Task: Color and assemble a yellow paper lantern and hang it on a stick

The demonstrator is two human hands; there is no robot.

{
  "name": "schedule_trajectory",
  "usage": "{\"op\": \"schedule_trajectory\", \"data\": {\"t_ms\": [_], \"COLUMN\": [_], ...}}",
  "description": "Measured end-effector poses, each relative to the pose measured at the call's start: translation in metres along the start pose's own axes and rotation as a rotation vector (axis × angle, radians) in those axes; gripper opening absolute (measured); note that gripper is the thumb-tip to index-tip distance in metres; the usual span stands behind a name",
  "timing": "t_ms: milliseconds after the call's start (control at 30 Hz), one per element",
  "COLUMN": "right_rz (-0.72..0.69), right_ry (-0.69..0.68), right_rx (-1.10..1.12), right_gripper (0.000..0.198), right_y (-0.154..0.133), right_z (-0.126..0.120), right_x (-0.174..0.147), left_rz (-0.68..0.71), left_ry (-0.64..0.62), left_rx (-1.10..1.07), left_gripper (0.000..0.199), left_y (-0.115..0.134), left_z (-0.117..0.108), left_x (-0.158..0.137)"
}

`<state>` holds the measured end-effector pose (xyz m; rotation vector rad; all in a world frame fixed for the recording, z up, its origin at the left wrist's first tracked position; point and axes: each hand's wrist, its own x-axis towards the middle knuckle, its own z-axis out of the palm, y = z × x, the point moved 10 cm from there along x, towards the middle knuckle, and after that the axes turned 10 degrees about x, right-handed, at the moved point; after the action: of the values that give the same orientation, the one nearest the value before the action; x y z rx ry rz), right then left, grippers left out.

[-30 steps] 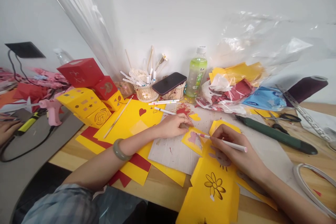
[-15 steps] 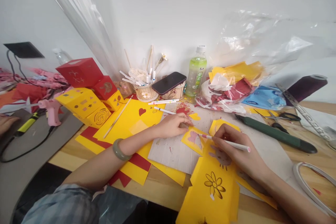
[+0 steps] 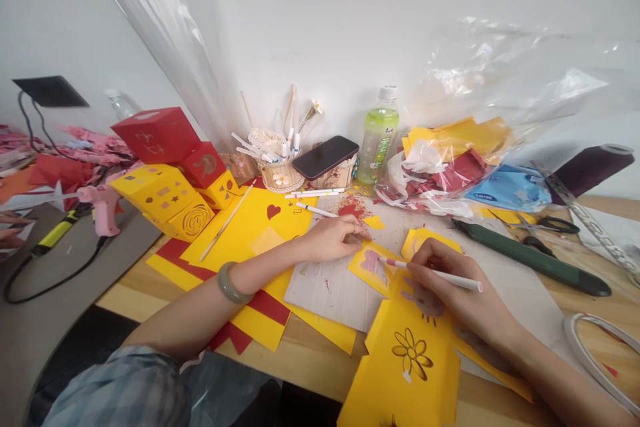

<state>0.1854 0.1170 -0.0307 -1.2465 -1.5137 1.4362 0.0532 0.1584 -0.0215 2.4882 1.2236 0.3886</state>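
My right hand (image 3: 463, 300) grips a white marker pen (image 3: 463, 281), its pink end touching or close to a pinkish shape (image 3: 373, 263) on a yellow cardstock panel (image 3: 390, 380). Further down, that panel carries a flower-shaped cut-out (image 3: 412, 353); a greyish rabbit-like figure is partly covered by my right hand. My left hand (image 3: 333, 240) lies on the work board with fingers loosely extended, their tips near the panel's upper left edge. Under it is a pale, stained board (image 3: 320, 293). A small yellow heart (image 3: 373, 221) lies just beyond the fingers.
Yellow sheets (image 3: 250, 220), red and yellow boxes (image 3: 155, 135), a phone (image 3: 325, 157) on small baskets and a green drink bottle (image 3: 381, 137) stand behind. On the right are a green cutter-like tool (image 3: 530, 257) and scissors (image 3: 557, 223). A pink glue gun (image 3: 104, 210) and another person's hand (image 3: 11, 227) are left.
The view has shifted slightly. My right hand still holds the marker at the pinkish shape, which looks more filled in; my left hand stays in place. The other person's hand at the left has moved.
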Motion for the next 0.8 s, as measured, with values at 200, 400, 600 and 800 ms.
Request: {"op": "schedule_trajectory", "data": {"t_ms": [200,400,600,800], "right_rz": [0.014,-0.012,0.025,0.005], "right_ry": [-0.013,-0.030,-0.011,-0.040], "right_rx": [0.031,-0.018,0.004,-0.014], "right_gripper": [0.024,0.025,0.027,0.027], "right_y": [-0.0010,-0.0024,-0.0005,-0.0037], "right_z": [0.0039,0.0039,0.0026,0.0044], "right_x": [0.0015,0.0008,-0.0004,-0.0005], "left_rz": [0.013,0.011,0.014,0.012], "left_ry": [0.008,-0.002,-0.010,-0.009], "left_rx": [-0.002,0.007,0.008,0.010], "left_gripper": [0.028,0.028,0.027,0.028], "left_y": [-0.0007,-0.0003,-0.0002,0.0000], "left_z": [0.0005,0.0007,0.0015,0.0012], "left_x": [0.0003,0.0004,0.0004,0.0005]}}
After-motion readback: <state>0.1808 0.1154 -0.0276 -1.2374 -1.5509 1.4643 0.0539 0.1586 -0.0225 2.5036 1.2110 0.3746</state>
